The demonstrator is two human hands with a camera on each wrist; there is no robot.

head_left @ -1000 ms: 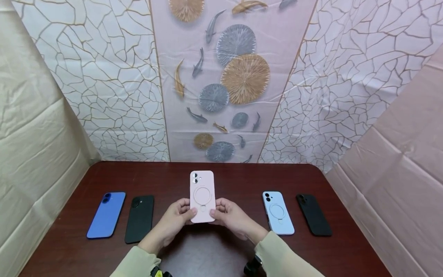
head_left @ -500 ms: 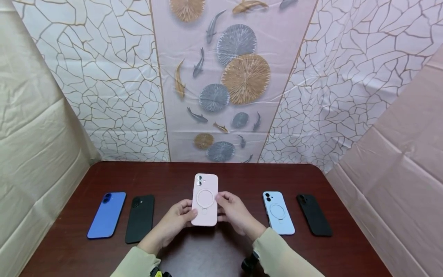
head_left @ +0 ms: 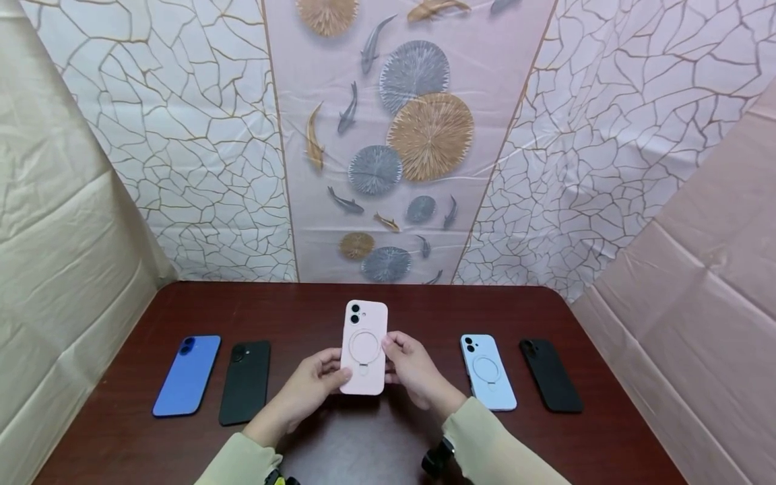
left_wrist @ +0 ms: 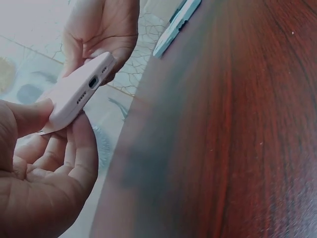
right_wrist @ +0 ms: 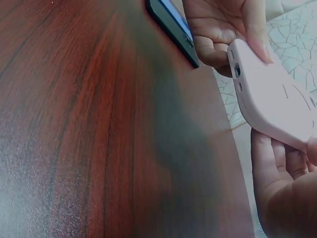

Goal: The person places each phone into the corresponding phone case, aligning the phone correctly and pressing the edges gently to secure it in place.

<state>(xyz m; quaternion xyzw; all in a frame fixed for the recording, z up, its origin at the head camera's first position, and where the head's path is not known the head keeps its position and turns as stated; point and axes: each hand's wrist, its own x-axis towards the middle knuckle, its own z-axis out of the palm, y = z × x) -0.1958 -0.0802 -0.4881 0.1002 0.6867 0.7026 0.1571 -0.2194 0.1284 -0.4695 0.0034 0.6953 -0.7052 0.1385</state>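
Observation:
A pink phone case [head_left: 365,347] with a ring on its back is held up over the middle of the table, camera end away from me. It looks fitted on a phone, though the screen side is hidden. My left hand [head_left: 309,384] grips its lower left corner, thumb on the back and fingers underneath. On the right edge, about halfway up, my right hand [head_left: 415,370] pinches it between thumb and fingers. In the left wrist view the bottom end of the pink case [left_wrist: 81,91] shows its port opening and small holes.
Left on the dark red table [head_left: 358,444] lie a blue phone [head_left: 186,377] and a black phone [head_left: 245,384]. To the right are a light blue cased phone [head_left: 488,374] and a black phone or case [head_left: 550,376]. Patterned cloth [head_left: 376,135] hangs behind the table.
The pink case has shifted slightly right and tilted a little. My right hand has slid from its lower right corner up along the right edge. The left hand keeps its grip.

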